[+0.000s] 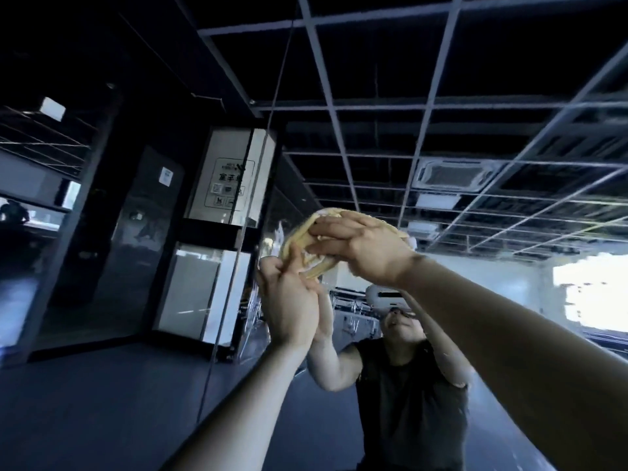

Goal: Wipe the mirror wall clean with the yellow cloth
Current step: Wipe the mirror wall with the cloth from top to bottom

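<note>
Your right hand (360, 248): grip apart, straight fingers (328, 229) pressing yellow cloth (304, 237) against mirror wall (509, 137); your left hand (289, 295): grip pinched on cloth's lower edge.

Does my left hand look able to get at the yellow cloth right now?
Likely yes: the left hand touches the yellow cloth at its lower edge, below the right hand; nothing lies between.

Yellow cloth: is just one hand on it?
No, the left hand holds the lower edge of the yellow cloth and the right hand presses on its top.
</note>
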